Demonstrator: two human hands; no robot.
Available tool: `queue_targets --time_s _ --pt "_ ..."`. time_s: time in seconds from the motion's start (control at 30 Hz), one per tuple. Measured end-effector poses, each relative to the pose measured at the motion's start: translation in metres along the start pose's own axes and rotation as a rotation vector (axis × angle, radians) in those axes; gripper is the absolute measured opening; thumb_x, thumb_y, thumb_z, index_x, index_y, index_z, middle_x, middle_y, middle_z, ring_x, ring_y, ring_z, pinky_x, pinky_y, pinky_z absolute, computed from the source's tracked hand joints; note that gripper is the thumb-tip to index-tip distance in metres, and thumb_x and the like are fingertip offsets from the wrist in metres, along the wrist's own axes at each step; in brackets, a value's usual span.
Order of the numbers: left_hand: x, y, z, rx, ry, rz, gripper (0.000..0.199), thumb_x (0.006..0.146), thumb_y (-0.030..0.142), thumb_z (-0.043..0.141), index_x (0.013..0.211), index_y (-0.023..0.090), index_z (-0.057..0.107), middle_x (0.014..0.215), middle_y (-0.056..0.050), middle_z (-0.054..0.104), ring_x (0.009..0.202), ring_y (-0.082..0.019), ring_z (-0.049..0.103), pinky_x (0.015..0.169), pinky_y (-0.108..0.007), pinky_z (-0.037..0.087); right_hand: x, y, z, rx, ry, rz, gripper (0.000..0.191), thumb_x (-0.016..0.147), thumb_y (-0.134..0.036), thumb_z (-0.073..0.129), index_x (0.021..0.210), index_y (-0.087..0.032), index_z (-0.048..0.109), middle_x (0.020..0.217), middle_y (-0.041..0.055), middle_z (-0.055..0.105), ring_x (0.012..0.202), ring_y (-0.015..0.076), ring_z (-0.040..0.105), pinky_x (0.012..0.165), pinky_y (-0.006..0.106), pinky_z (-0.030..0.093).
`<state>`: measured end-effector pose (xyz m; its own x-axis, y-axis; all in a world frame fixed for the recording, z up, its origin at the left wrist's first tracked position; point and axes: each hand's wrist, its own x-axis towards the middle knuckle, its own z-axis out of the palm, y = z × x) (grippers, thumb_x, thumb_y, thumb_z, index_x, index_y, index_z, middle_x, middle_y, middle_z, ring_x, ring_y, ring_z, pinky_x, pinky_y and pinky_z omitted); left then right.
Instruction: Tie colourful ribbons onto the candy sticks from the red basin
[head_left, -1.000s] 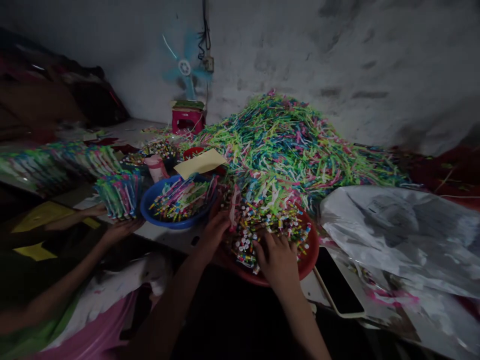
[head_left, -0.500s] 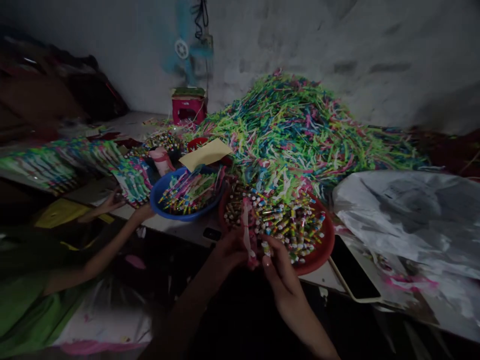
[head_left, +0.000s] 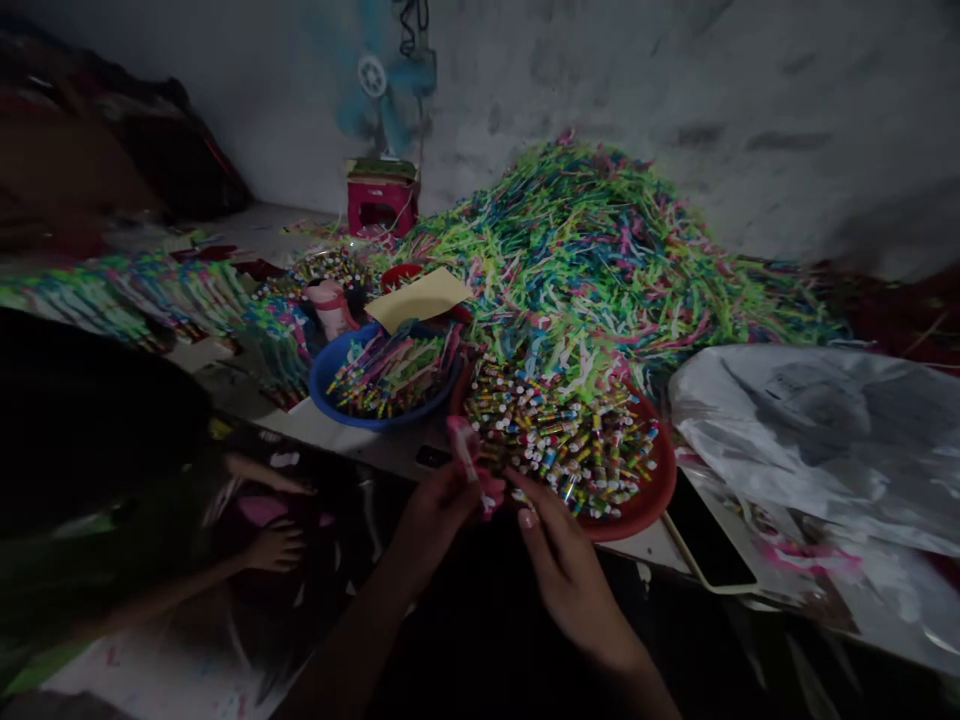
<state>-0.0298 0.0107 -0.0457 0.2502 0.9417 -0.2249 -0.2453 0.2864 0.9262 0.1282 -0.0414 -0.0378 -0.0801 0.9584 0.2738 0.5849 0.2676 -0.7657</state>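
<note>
My left hand (head_left: 431, 520) is closed on a pink strip (head_left: 465, 450), a crumpled ribbon-like piece that sticks up from the fingers. My right hand (head_left: 566, 555) pinches a small tube (head_left: 523, 497) with a pale end between thumb and forefinger, close beside the strip. Both hands are held before the near edge of a red basin (head_left: 664, 490). Heaped in that basin are many short striped tubes (head_left: 559, 440) with white ends. A blue basin (head_left: 319, 385) to the left holds similar tubes with coloured strips attached.
A large pile of coloured strips (head_left: 600, 250) rises behind the basins. A phone (head_left: 709, 530) and a white plastic bag (head_left: 817, 430) lie at right. Yellow card (head_left: 418, 298), a pink bottle (head_left: 330, 308) and a fan (head_left: 373, 76) stand beyond. A co-worker's hand (head_left: 276, 547) is at left.
My left hand has shifted slightly left with the pink strip, which now leans left. The co-worker has leaned in and drawn their hands down from the bundle on the table.
</note>
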Motion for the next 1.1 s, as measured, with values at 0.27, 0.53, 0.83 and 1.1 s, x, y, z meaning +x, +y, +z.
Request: queue_targets --time_s 0.27,0.53,0.83,1.1 --pt "-0.007 0.009 0.0 -0.325 0.003 -0.051 0.052 0.07 0.029 0.074 0.116 0.02 0.052 0.09 -0.004 0.073 0.07 -0.013 0.068 0.068 -0.025 0.056 -0.01 -0.005 0.009 0.054 0.117 0.027 0.02 0.091 -0.027 0.047 0.111 -0.023 0.052 0.103 0.0061 0.064 0.095 0.0181 0.061 0.083 0.032 0.05" --pt "-0.009 0.012 0.001 -0.328 0.009 -0.071 0.047 0.07 0.029 0.075 0.111 0.019 0.054 0.089 -0.004 0.074 0.066 -0.012 0.068 0.066 -0.024 0.057 -0.01 -0.005 0.01 -0.018 0.106 -0.031 0.018 0.092 -0.025 0.046 0.107 -0.023 0.055 0.101 0.0062 0.064 0.095 0.0194 0.062 0.083 0.033 0.05" --pt "-0.01 0.006 0.0 -0.303 0.006 -0.075 0.044 0.073 0.027 0.072 0.112 0.019 0.054 0.091 -0.006 0.074 0.068 -0.013 0.068 0.067 -0.025 0.057 -0.011 -0.008 0.01 -0.084 0.057 0.015 0.016 0.091 -0.026 0.045 0.104 -0.024 0.055 0.099 0.0054 0.066 0.094 0.0198 0.063 0.081 0.03 0.05" --pt "-0.011 0.01 -0.004 -0.082 -0.042 0.007 0.036 0.074 0.031 0.07 0.106 0.018 0.058 0.083 -0.003 0.074 0.073 -0.014 0.068 0.073 -0.025 0.053 -0.015 -0.01 0.007 0.115 -0.159 0.136 0.016 0.094 -0.026 0.038 0.099 -0.022 0.053 0.089 0.0026 0.063 0.08 0.0157 0.061 0.072 0.025 0.048"
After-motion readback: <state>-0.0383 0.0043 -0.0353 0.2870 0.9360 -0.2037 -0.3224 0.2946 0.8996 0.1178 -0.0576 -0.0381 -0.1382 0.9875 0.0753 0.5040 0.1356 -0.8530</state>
